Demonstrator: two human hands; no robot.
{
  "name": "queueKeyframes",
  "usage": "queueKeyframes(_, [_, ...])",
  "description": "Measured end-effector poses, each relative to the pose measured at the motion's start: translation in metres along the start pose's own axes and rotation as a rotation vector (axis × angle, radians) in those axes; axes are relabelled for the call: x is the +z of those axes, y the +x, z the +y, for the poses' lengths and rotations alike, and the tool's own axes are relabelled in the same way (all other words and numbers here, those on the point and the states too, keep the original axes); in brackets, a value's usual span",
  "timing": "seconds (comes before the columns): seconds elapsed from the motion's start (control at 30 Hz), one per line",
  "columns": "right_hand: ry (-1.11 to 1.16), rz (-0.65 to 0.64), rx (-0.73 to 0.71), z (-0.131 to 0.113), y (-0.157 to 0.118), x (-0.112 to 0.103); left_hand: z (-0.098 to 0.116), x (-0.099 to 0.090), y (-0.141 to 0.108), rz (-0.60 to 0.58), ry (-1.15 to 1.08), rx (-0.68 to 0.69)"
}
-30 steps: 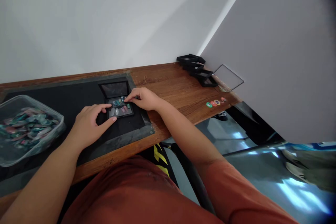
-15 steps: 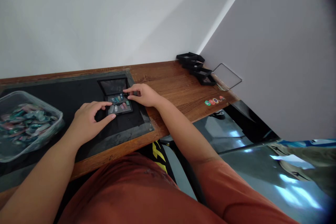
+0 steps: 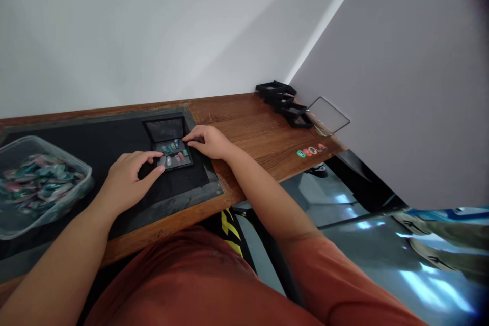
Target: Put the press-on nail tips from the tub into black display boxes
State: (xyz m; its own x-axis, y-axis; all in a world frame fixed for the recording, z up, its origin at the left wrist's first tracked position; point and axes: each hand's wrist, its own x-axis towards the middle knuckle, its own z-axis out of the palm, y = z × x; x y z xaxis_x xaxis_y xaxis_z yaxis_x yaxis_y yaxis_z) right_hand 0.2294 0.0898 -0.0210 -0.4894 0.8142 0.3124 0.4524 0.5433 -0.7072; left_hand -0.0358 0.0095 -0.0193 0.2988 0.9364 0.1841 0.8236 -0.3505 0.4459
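Observation:
A small black hinged case [image 3: 176, 165] lies with its lid up on a black mat [image 3: 153, 193]. Inside it are several press-on nails [image 3: 170, 146], teal and blue in the back row, clear and pinkish in the front. My left hand [image 3: 128, 181] grips the left end of the case, thumb and index finger on either side of a clear nail. At the right edge, near the hinge, my right hand [image 3: 209, 141] has its index finger and thumb on the case. The other fingers of both hands are curled and partly hidden.
A clear plastic tub [image 3: 86, 173] full of loose press-on nails stands at the left. Black frame-like cases [image 3: 292, 109] are stacked at the back right, by a wire stand [image 3: 332, 117]. Several round stickers [image 3: 307, 152] lie near the wooden table's front edge. Another person's shoes [image 3: 424, 252] show at right.
My right index finger and thumb have shifted slightly right, towards the case's edge. My left hand stays almost in place. The view has tilted a little.

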Motion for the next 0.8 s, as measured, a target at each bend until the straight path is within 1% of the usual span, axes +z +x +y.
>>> queueKeyframes(0.17, [-0.009,0.011,0.047,-0.0005,0.0005,0.0006,0.0016,-0.0010,-0.0004,0.004,0.000,0.004])
queueKeyframes(0.33, [-0.040,-0.029,0.070,0.0004,0.0005,-0.0003,0.0023,-0.0005,-0.0004,0.009,0.000,0.007])
queueKeyframes(0.43, [-0.075,-0.019,0.093,0.0002,0.0009,-0.0002,0.0032,-0.0010,-0.0004,0.004,-0.006,0.000])
queueKeyframes(0.63, [-0.077,-0.010,0.071,-0.0008,0.0016,0.0003,0.0055,-0.0026,-0.0009,0.003,-0.025,-0.014])
queueKeyframes(0.8, [-0.026,-0.022,0.058,0.0007,0.0014,-0.0017,0.0063,-0.0031,-0.0011,0.011,-0.021,-0.002])
